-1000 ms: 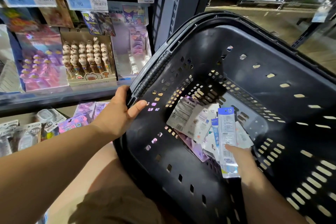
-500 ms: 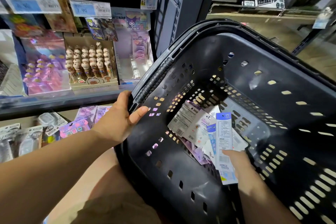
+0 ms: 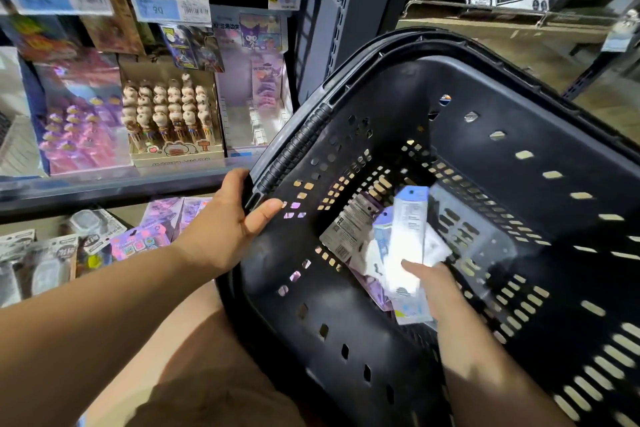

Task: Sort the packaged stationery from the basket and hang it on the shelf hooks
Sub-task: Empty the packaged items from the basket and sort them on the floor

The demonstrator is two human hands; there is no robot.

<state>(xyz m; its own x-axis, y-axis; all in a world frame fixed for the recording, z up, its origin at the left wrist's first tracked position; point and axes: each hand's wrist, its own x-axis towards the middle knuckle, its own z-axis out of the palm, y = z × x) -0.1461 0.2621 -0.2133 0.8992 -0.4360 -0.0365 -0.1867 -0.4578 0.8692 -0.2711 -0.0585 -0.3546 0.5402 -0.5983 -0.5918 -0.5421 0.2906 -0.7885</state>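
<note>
Inside the basket (image 3: 346, 305), right hand (image 3: 434, 284) grips a blue-white packet (image 3: 408, 218); left hand (image 3: 225, 222) clasps the basket rim.

Person wearing olive-brown shorts (image 3: 214, 399), arms showing bare.
The fabric is bunching in soft folds just below the basket's (image 3: 332, 315) near corner; bare forearms are leading to the left hand (image 3: 225, 222) and right hand (image 3: 433, 284).

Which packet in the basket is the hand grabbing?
The long white packet with the blue top: the right hand grips its lower end. The grey barcode packet and the others lie loose beneath it in the dark plastic basket.
</note>
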